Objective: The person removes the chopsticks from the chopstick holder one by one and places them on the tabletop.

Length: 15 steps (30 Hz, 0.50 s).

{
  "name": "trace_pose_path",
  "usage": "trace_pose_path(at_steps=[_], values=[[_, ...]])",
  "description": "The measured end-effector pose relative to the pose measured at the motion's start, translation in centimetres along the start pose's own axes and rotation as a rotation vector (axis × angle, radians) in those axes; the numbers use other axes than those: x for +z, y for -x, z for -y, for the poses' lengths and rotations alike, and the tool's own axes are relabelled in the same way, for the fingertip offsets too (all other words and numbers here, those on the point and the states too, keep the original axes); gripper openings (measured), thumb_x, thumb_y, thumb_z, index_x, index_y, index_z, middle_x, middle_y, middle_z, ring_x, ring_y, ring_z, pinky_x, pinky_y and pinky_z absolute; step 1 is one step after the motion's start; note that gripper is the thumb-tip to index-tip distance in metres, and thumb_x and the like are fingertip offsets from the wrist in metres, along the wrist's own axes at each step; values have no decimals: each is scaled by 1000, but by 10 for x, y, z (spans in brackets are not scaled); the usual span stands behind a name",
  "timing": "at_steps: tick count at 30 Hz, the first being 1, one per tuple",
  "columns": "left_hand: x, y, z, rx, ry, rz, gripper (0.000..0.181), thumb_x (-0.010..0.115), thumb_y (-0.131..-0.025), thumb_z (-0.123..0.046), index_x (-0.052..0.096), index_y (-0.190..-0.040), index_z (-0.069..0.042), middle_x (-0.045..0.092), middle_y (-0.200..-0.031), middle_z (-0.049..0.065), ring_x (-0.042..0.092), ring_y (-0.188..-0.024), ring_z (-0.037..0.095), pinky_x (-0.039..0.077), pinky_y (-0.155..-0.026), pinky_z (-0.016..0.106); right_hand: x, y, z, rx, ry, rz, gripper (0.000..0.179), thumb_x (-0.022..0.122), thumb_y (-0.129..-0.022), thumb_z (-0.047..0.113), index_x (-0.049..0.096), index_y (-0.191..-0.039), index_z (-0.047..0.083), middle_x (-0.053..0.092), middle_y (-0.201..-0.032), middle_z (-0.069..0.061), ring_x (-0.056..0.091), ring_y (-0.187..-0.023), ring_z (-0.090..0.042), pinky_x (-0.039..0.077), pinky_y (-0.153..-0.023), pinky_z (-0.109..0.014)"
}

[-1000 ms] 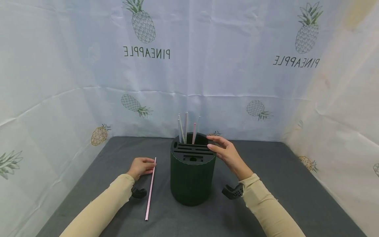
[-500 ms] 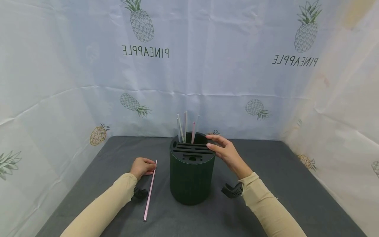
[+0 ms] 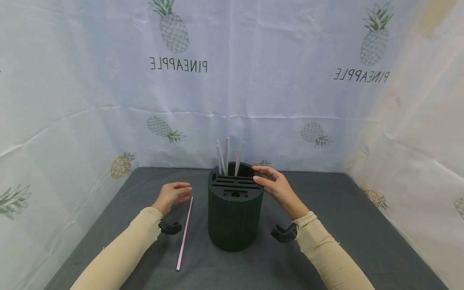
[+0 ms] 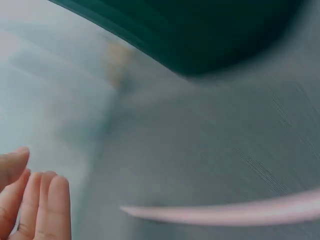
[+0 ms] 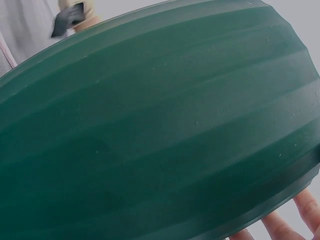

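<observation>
A dark green, round desk organizer (image 3: 234,221) with a slotted top stands upright mid-table. Several thin sticks (image 3: 226,155), pale and pink, lean in its rear compartment. To its left, a long, thin pink stick (image 3: 184,237) lies on the table, its far end close below my left hand (image 3: 173,196). That hand holds nothing; in the left wrist view its fingers (image 4: 59,207) are extended and apart from the pink stick. My right hand (image 3: 277,187) touches the organizer's right rim with thumb and index finger. More right fingers (image 5: 280,227) show along its edge in the right wrist view.
A dark grey cloth (image 3: 308,266) covers the table. White curtains (image 3: 275,92) printed with pineapples rise at the back and both sides. A black camera mount sits on each wrist, the right mount (image 3: 284,233) close to the organizer.
My left hand has let go of the pink stick's far end and lifted slightly away, fingers straightening. The stick now lies by itself. My right hand has stayed at the organizer's rim.
</observation>
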<state>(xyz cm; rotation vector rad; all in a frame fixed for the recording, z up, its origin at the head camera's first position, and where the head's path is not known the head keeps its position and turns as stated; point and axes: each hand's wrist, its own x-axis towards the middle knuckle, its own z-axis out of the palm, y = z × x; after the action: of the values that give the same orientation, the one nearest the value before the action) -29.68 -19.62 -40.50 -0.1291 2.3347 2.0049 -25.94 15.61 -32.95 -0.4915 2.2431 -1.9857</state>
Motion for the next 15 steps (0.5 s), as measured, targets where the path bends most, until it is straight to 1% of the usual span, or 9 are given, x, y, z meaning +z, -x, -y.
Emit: trace_pose_path(at_steps=[2, 3, 6, 8, 9, 10, 12, 15], values=[[-3, 3, -19, 21, 63, 19, 45, 66, -93, -17, 54, -133, 0, 62, -122, 14, 67, -100, 14, 55, -93, 34, 0, 0, -1, 1, 3, -3, 49, 64, -94, 29, 51, -139, 15, 33, -153, -3, 31, -142, -29, 26, -113, -62], [-4, 6, -30, 39, 98, 31, 46, 66, -93, -18, 53, -134, -1, 61, -121, 10, 66, -100, 11, 54, -93, 32, 0, -1, -1, 2, 5, -2, 49, 64, -94, 29, 51, -139, 15, 33, -153, -3, 32, -142, -29, 25, -113, -63], [-5, 16, -64, 102, 207, 73, 47, 66, -93, -19, 51, -135, -3, 59, -116, 1, 65, -99, 8, 54, -93, 26, -1, -2, -2, 9, 12, -4, 50, 64, -94, 31, 50, -139, 16, 33, -153, -2, 32, -142, -28, 25, -113, -63], [-3, 24, -85, 152, 258, 102, 43, 66, -93, -19, 53, -132, -5, 57, -115, 0, 65, -99, 8, 53, -93, 25, -1, -2, -3, 14, 16, -4, 50, 64, -94, 32, 50, -140, 17, 32, -154, -2, 31, -142, -28, 25, -113, -63], [-1, 28, -95, 177, 280, 118, 41, 66, -93, -18, 54, -130, -6, 57, -114, 0, 64, -100, 10, 53, -95, 27, -1, -2, -3, 17, 20, -6, 51, 64, -94, 33, 50, -140, 17, 32, -154, -2, 31, -142, -28, 25, -113, -63], [1, 32, -104, 197, 295, 131, 42, 67, -92, -18, 54, -130, -5, 57, -114, 0, 65, -100, 10, 53, -96, 28, -1, -2, -3, 19, 21, -8, 51, 65, -94, 33, 50, -140, 17, 31, -154, -2, 31, -142, -29, 26, -113, -63], [7, 39, -119, 239, 302, 153, 35, 68, -92, -16, 57, -124, -7, 57, -114, 1, 65, -100, 11, 53, -95, 29, -1, -2, -3, 20, 25, -9, 51, 65, -94, 34, 50, -140, 17, 31, -154, -3, 31, -142, -29, 26, -113, -63], [17, 48, -133, 287, 289, 187, 27, 68, -91, -13, 60, -116, -9, 59, -109, 1, 65, -100, 14, 55, -92, 28, 1, -2, -3, 19, 28, -11, 51, 64, -94, 33, 49, -140, 17, 31, -154, -4, 32, -142, -30, 25, -113, -63]])
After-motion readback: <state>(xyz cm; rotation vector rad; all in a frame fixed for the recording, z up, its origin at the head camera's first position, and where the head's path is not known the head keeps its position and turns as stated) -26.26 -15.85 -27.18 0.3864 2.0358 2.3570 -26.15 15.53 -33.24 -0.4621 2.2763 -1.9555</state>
